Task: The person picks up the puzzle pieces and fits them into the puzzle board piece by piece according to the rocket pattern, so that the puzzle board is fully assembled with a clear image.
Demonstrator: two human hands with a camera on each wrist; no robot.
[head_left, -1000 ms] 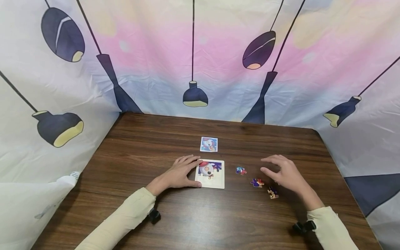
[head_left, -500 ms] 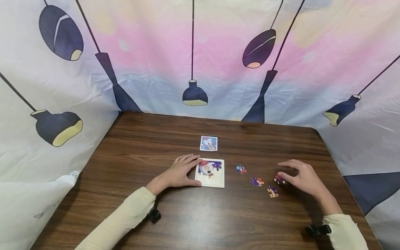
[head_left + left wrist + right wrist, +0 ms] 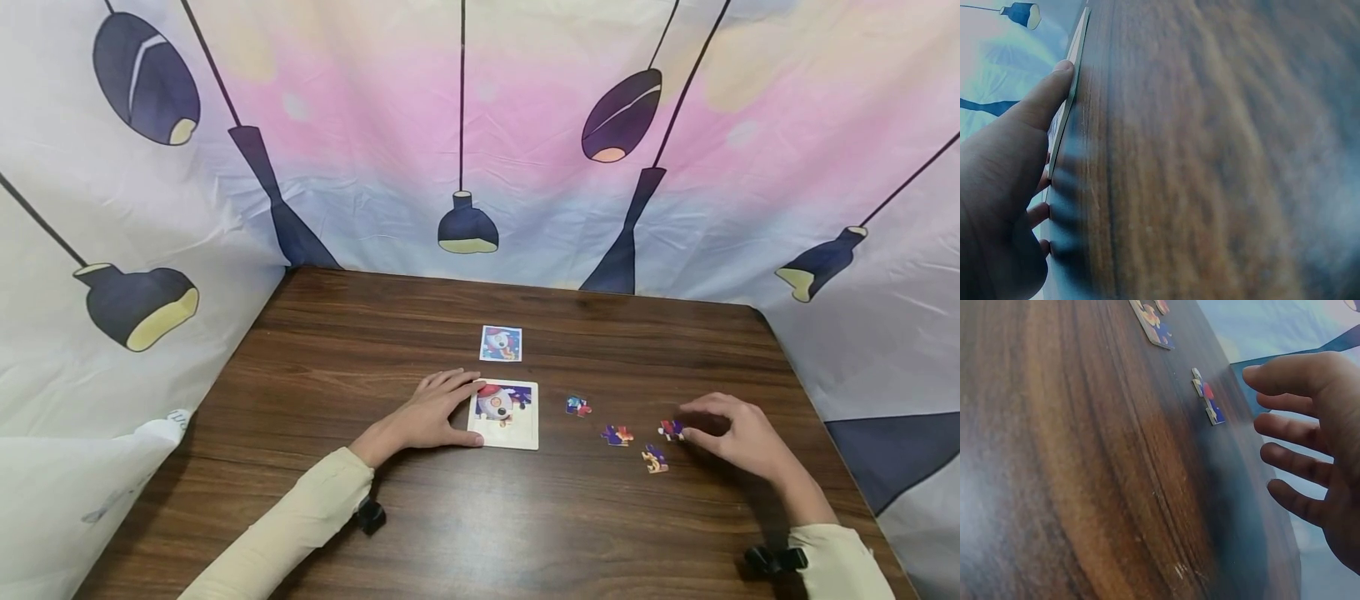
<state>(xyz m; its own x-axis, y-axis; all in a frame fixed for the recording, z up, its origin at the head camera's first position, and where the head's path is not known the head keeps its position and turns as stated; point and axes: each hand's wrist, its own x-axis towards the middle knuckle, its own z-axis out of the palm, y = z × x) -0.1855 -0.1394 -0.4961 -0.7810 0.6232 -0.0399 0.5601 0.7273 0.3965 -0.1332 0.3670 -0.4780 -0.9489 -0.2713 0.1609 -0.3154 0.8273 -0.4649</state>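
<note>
A square puzzle board [image 3: 501,436], partly filled with pieces picturing a white animal in a red hat, lies flat on the table. My left hand [image 3: 431,412] rests along its left side, thumb on the near left corner and fingertips at the far left one. In the left wrist view the thumb [image 3: 1044,97] lies over the board's edge. To the right, my right hand [image 3: 738,433] hovers beside a purple and red puzzle piece [image 3: 670,430]. Its fingers are spread and hold nothing; the right wrist view shows a gap between the fingertips and that puzzle piece [image 3: 1209,397].
Three other loose pieces lie between board and right hand: a blue and red piece [image 3: 577,406], a purple and orange piece [image 3: 617,436] and a purple and yellow piece [image 3: 655,459]. A picture card [image 3: 501,343] lies beyond the board. Printed curtains [image 3: 390,225] enclose the wooden table [image 3: 450,517].
My right hand has moved to the right and slightly nearer, uncovering the purple and red puzzle piece. My left hand and the board have stayed in place.
</note>
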